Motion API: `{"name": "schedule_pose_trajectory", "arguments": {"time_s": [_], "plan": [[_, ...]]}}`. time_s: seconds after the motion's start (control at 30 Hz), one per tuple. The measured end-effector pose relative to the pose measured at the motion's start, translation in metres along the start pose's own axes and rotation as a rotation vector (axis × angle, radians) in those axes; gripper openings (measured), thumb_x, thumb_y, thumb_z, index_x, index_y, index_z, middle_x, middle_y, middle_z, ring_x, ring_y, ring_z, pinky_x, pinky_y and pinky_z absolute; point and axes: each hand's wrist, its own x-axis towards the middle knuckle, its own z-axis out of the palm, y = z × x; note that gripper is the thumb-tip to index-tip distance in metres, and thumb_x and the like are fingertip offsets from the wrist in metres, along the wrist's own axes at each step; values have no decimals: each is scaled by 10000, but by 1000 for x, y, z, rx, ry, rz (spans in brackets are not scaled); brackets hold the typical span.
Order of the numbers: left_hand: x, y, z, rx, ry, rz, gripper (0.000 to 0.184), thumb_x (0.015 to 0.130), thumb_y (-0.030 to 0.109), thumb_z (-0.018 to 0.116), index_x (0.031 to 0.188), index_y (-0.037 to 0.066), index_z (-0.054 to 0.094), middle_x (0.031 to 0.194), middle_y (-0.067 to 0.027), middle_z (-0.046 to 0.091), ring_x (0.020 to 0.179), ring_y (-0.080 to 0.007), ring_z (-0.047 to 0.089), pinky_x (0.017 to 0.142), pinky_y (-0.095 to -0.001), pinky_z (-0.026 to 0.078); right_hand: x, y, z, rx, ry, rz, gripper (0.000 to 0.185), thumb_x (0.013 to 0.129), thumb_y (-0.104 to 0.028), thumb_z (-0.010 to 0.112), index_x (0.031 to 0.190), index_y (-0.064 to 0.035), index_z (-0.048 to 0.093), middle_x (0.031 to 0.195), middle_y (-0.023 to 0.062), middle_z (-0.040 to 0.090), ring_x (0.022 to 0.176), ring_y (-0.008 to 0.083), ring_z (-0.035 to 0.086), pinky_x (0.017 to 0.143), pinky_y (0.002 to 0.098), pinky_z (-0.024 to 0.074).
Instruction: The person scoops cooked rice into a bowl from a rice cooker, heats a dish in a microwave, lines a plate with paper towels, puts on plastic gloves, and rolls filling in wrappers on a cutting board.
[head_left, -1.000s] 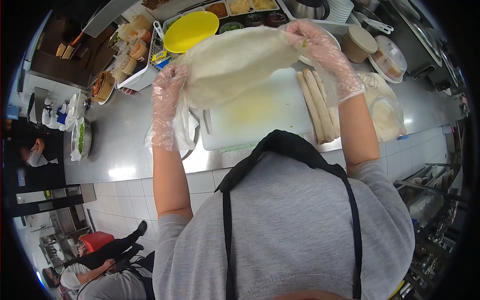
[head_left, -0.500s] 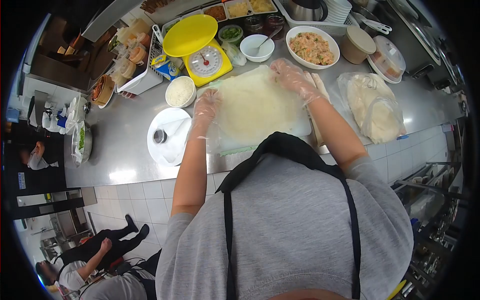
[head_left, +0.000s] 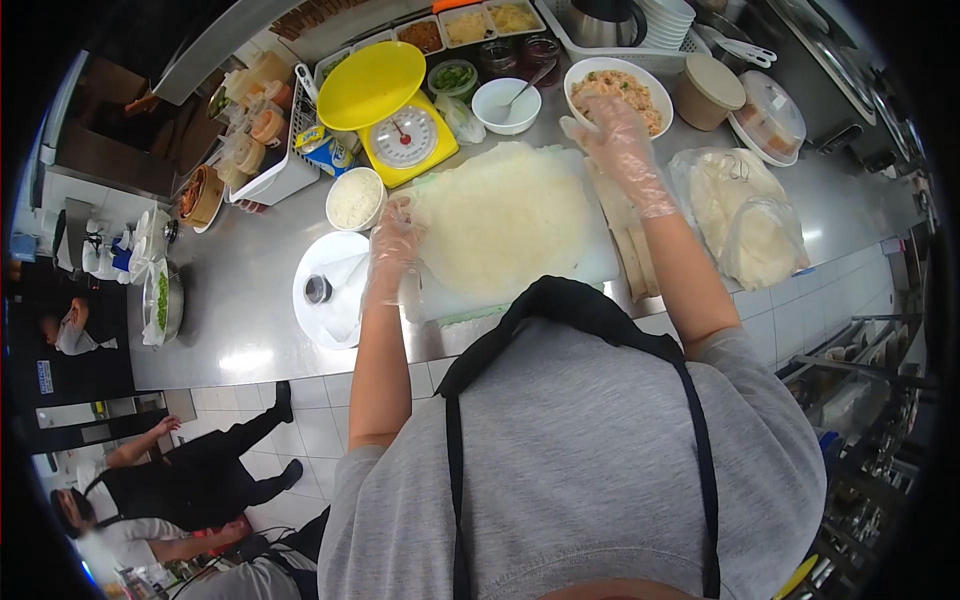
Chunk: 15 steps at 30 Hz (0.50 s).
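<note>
A thin, pale round sheet (head_left: 510, 215), like a dough wrapper or rice paper, lies flat on a white cutting board (head_left: 598, 258) in front of me. My left hand (head_left: 397, 240), in a clear plastic glove, rests at the board's left edge with its fingers loosely bent and nothing visible in them. My right hand (head_left: 618, 140), also gloved, is over the near side of a white bowl of orange-pink chopped mixture (head_left: 645, 98). Its fingertips reach down to the food and the thumb stands apart.
Left of the board are a bowl of white rice-like grains (head_left: 355, 198), a white plate (head_left: 310, 262) and a yellow scale (head_left: 402, 138). A small white bowl with a spoon (head_left: 505, 108) stands behind. Bagged pale sheets (head_left: 745, 215) lie right. Co-workers (head_left: 150, 490) stand at lower left.
My right hand has left the sheet's far right corner and moved right to the bowl of mixture. My left hand has slid slightly left and down. A co-worker at lower left has shifted.
</note>
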Motion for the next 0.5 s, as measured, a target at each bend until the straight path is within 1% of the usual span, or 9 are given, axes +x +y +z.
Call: {"name": "schedule_pose_trajectory", "arguments": {"time_s": [0.07,0.13,0.17,0.23,0.33,0.37,0.43,0.47,0.5], "plan": [[3,-3,2,22,6,-21,462,717,46,632,1165,79,525,848,-60,609,723,-164,581,681,-288,480,4,-9,-13,-99,-13,81,334,797,-300,637,998,-35,604,981,152,620,956,318,571,855,387,440],[5,-7,4,44,13,-45,460,720,54,638,1165,79,524,851,-62,612,724,-165,585,682,-291,480,8,-20,-21,73,-286,77,417,795,-340,648,1084,-45,594,1092,153,588,1024,297,550,893,383,420],[2,0,2,72,11,-61,472,714,49,649,1168,81,523,848,-61,611,722,-163,582,683,-287,479,4,-19,-10,74,-289,77,417,795,-340,648,1084,-45,594,1092,153,588,1024,297,550,893,383,420],[-5,16,-2,101,7,-74,484,709,44,661,1171,83,523,845,-60,610,720,-161,578,685,-283,479,-10,-10,23,-61,-583,-9,404,790,-306,637,1106,-60,586,1126,156,575,1054,300,538,907,379,414],[-13,25,-8,100,43,-30,481,720,13,651,1176,102,525,870,-51,605,750,-150,562,692,-282,479,-28,-19,35,-182,-474,157,374,777,-262,635,1086,-58,582,1150,159,562,1081,306,525,906,380,415],[-11,24,-10,-24,7,-3,468,728,-1,645,1170,102,531,909,-45,602,786,-143,554,708,-282,477,-33,-13,45,-179,-470,158,374,777,-262,635,1086,-58,582,1150,159,562,1081,306,525,906,380,415],[-12,27,-14,-148,-32,25,455,736,-15,639,1164,101,536,948,-39,598,823,-137,547,725,-281,475,-39,2,64,-156,-275,-32,295,777,-208,618,1022,-44,593,1130,171,569,1064,317,536,877,385,433],[-17,33,-19,-200,-36,161,438,743,-22,638,1154,96,542,981,-32,590,853,-133,538,751,-280,469,-34,6,69,-158,-275,-29,295,777,-208,618,1022,-44,593,1130,171,569,1064,317,536,877,385,433],[-20,38,-21,-253,-40,298,422,749,-29,636,1144,90,548,1013,-26,581,883,-129,528,777,-279,463,-24,9,72,-166,-422,46,256,779,-187,600,987,-39,597,1093,169,583,1037,324,547,856,392,440]]}}
